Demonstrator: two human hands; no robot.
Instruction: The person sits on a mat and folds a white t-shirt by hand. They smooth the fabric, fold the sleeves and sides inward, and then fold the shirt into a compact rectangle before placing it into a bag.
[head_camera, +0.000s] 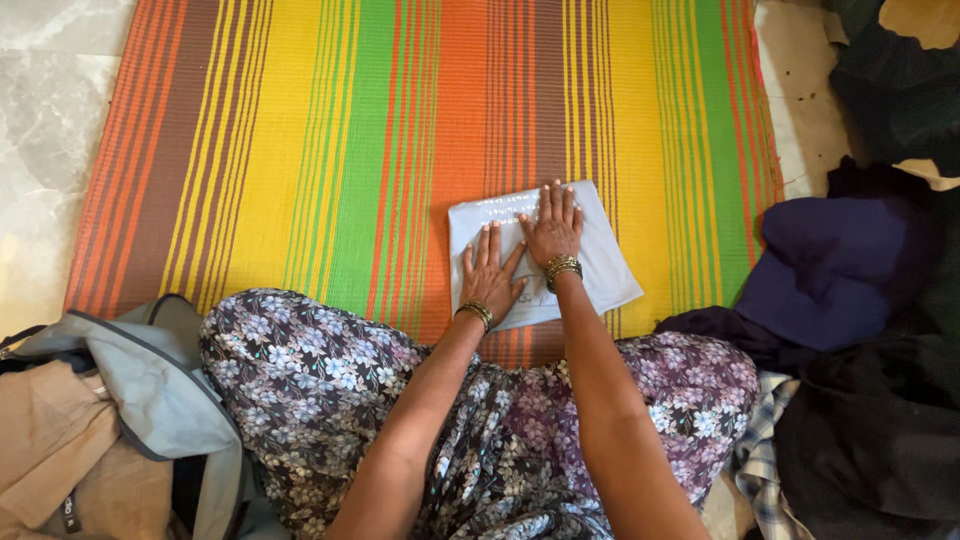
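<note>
While the small folded pale-blue cloth (590, 262) lay near the front edge of the striped woven floor mat (300, 150), both hands rested flat and spread on it, left hand (490, 278) nearer that edge, right hand (553, 228) farther in, the cloth's long axis slanting across the stripes.

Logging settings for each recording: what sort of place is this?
Probably a home floor: a striped woven mat on pale stone tiles, clothes piled alongside, both hands flat on a folded cloth.
</note>
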